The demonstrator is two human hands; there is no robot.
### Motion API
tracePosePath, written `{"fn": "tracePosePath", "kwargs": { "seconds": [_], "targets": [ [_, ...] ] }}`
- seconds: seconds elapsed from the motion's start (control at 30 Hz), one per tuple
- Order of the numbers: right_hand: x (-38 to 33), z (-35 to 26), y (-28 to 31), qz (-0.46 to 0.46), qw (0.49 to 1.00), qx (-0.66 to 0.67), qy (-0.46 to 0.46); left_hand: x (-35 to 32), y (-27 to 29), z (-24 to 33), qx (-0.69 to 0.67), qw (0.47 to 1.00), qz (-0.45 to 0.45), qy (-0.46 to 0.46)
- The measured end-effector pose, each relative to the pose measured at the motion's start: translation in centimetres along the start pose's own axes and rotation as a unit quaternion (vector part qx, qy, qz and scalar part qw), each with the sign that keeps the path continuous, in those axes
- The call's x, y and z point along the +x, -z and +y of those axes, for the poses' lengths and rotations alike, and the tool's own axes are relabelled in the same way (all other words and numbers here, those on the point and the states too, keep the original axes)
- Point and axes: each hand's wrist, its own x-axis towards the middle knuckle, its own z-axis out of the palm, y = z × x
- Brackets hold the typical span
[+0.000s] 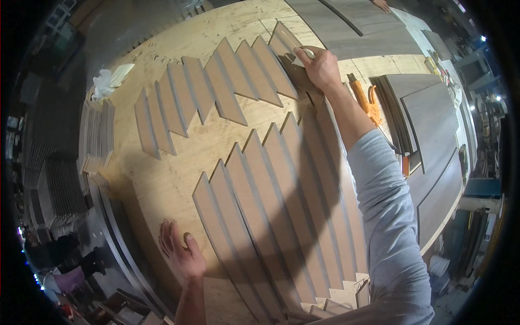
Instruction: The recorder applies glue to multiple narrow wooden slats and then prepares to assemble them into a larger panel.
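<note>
My right hand (320,66) is closed around a small pale item (310,53) at the far end of the upper row; its kind is mostly hidden by the fingers. Beneath that hand lies a slant-cut board (284,40) with a darker face. My left hand (184,254) is stretched out with fingers extended and nothing in it, over the plywood table left of the lower row. Long tan boards (265,200) with slanted ends and grey edges lie side by side in the lower row. Shorter tan boards (200,84) form a staggered upper row.
An orange tool (370,104) lies right of my right forearm, beside stacked grey panels (433,108). Large grey sheets (352,27) cover the far end, where another person's hand (382,5) shows. Stacked strips (97,135) and crumpled white plastic (103,84) sit at the left edge.
</note>
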Motion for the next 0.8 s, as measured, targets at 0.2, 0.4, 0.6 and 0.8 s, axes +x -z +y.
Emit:
{"fn": "tracePosePath", "kwargs": {
  "seconds": [0.2,0.4,0.6,0.8],
  "targets": [
    [-1.1,-0.7,0.8,-0.02,0.999,-0.049,-0.009,0.0,0.2,0.1,-0.001,1.0,-0.005,0.001],
    [-3.3,-0.9,2.3,-0.045,0.998,-0.038,-0.038,-0.1,0.3,0.1,0.005,1.0,-0.007,0.003],
    [-5.6,-1.2,4.4,-0.048,0.999,-0.013,-0.014,0.0,0.2,0.2,-0.003,1.0,0.008,-0.004],
    [-6.3,-0.1,5.0,-0.029,0.998,-0.027,0.046,0.2,0.2,0.3,-0.015,1.0,0.005,0.003]
  ]
}}
